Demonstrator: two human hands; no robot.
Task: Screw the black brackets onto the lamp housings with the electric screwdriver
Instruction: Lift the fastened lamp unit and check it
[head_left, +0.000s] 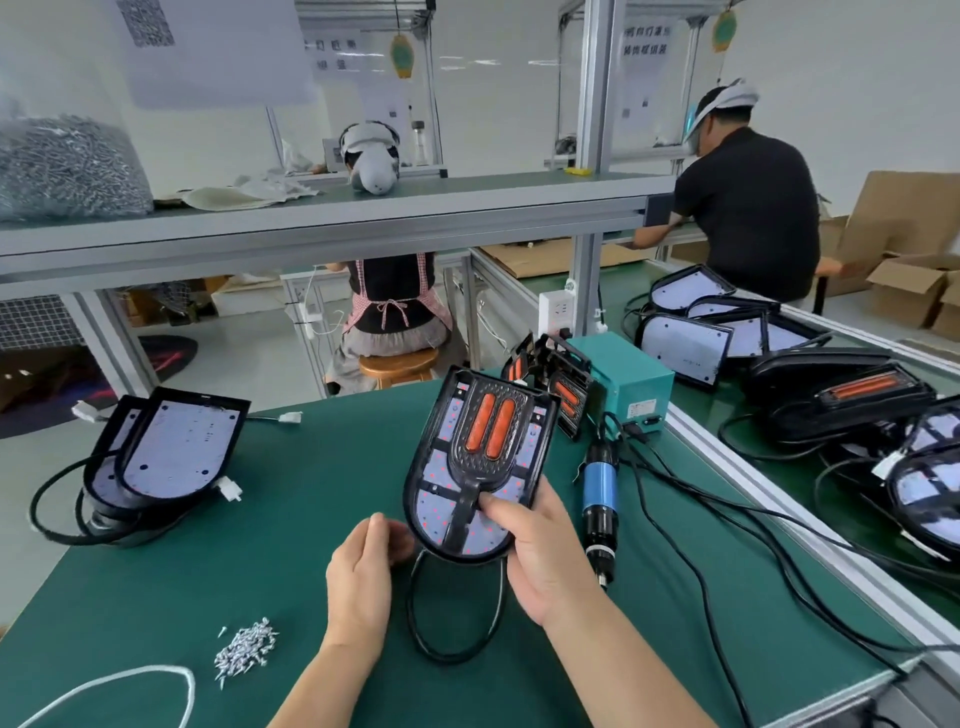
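A green worktop (260, 519) lies under me in a workshop, with other people seated at benches beyond. My right hand (545, 551) holds a lamp housing (434, 501) tilted up above the worktop, fingers curled behind it and the thumb pressing the stem of the black bracket (470, 467) that lies in it. My left hand (363, 566) is just beside the housing's lower rim, fingers curled close together; I cannot tell whether they pinch anything. The electric screwdriver (600, 488) lies to my right, loose screws (247, 649) to my left.
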